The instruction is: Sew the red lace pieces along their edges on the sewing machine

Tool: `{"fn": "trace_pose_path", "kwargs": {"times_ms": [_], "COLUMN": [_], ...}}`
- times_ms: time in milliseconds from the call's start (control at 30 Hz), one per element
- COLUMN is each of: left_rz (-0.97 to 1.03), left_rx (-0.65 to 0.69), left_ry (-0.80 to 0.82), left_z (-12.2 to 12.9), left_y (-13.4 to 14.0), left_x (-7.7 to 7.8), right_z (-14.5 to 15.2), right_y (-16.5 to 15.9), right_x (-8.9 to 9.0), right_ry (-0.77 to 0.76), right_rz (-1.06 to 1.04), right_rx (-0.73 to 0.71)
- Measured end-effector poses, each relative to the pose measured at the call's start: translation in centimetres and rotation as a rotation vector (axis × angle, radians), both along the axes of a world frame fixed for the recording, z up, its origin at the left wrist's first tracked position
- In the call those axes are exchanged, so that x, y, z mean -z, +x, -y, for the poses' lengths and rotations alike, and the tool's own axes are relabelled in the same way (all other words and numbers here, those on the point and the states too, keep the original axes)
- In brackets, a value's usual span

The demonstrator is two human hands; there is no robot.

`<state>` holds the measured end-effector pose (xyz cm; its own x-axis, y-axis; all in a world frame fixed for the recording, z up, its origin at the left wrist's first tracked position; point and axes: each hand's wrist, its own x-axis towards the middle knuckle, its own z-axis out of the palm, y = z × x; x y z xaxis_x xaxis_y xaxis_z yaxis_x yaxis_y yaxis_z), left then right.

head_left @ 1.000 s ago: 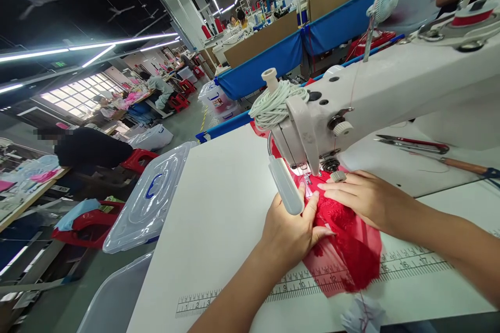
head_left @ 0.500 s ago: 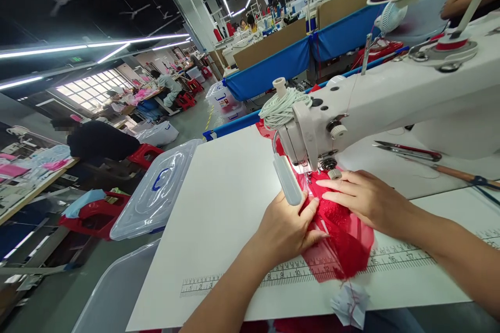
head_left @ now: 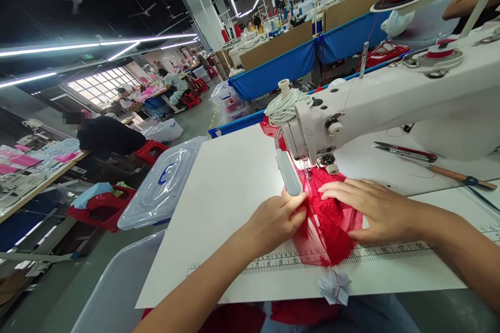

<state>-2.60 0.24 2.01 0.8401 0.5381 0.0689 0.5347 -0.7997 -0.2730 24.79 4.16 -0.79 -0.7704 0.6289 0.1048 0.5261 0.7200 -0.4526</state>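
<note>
A piece of sheer red lace fabric (head_left: pixel 332 218) lies under the needle area of a white sewing machine (head_left: pixel 371 99). At the fabric's left edge, my left hand (head_left: pixel 275 221) is closed in a pinch on it, just below the machine's grey lamp (head_left: pixel 289 173). My right hand (head_left: pixel 380 210) rests on the fabric's right side with fingers stretched out and thumb apart. The presser foot (head_left: pixel 308 173) is above the fabric, partly hidden. A crumpled whitish scrap (head_left: pixel 335 286) wound with red thread sits at the table's front edge, below the fabric.
Thread snips (head_left: pixel 406 152) and a wooden-handled tool (head_left: pixel 461 177) lie right of the machine. A printed ruler (head_left: pixel 269 264) runs along the white table (head_left: pixel 203 208). Lidded plastic bins (head_left: pixel 162 182) stand left, with a red stool (head_left: pixel 101 208) beyond. Several people work at other tables.
My left thumb has drawn in against the fingers, and that hand pulls the fabric's left edge outward. My right hand has slid slightly down, its thumb now showing. The whole view has shifted a little.
</note>
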Motion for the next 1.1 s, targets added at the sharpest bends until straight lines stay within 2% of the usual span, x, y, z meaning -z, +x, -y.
{"fn": "trace_pose_path", "kwargs": {"times_ms": [67,167,267,333,467,600,700,767,833,900,967,1033,1100], "left_rz": [0.078,0.198,0.240,0.276,0.416,0.635,0.782,0.844,0.884,0.906,0.895,0.855,0.829], "left_rx": [0.009,0.022,0.033,0.019,-0.063,-0.169,-0.239,-0.278,-0.307,-0.317,-0.325,-0.376,-0.441], "left_ry": [-0.019,-0.130,-0.213,-0.237,-0.311,-0.472,-0.617,-0.711,-0.788,-0.840,-0.922,-1.057,-1.150], "left_z": [-0.4,-0.8,-1.3,-1.7,-2.8,-3.8,-4.2,-4.4,-4.8,-5.1,-5.2,-4.9,-4.4], "left_y": [-0.4,-0.5,-0.1,0.3,1.0,2.5,3.5,3.7,3.6,3.3,3.1,3.0,3.2], "left_x": [0.6,1.2,1.2,1.0,0.6,0.8,0.8,0.5,0.0,-0.5,-0.8,-0.9,-0.8], "right_z": [0.0,-0.2,-0.5,-0.6,-0.5,-0.1,-0.1,-0.4,-0.9,-1.3,-1.4,-1.2,-0.9], "right_y": [-0.5,-1.2,-1.5,-1.5,-1.6,-2.3,-2.9,-3.1,-2.9,-2.6,-2.4,-2.3,-2.4], "right_x": [-0.1,0.5,1.7,2.1,1.2,0.0,0.2,0.6,0.8,0.7,0.3,-0.2,-0.6], "right_ry": [0.043,0.146,0.239,0.244,0.118,0.049,0.058,-0.049,-0.241,-0.368,-0.426,-0.448,-0.402], "right_rz": [-0.031,-0.089,-0.146,-0.186,-0.224,-0.183,-0.186,-0.277,-0.412,-0.496,-0.550,-0.599,-0.640], "right_rx": [0.017,0.037,0.078,0.100,0.043,-0.006,0.171,0.339,0.446,0.476,0.467,0.445,0.426]}}
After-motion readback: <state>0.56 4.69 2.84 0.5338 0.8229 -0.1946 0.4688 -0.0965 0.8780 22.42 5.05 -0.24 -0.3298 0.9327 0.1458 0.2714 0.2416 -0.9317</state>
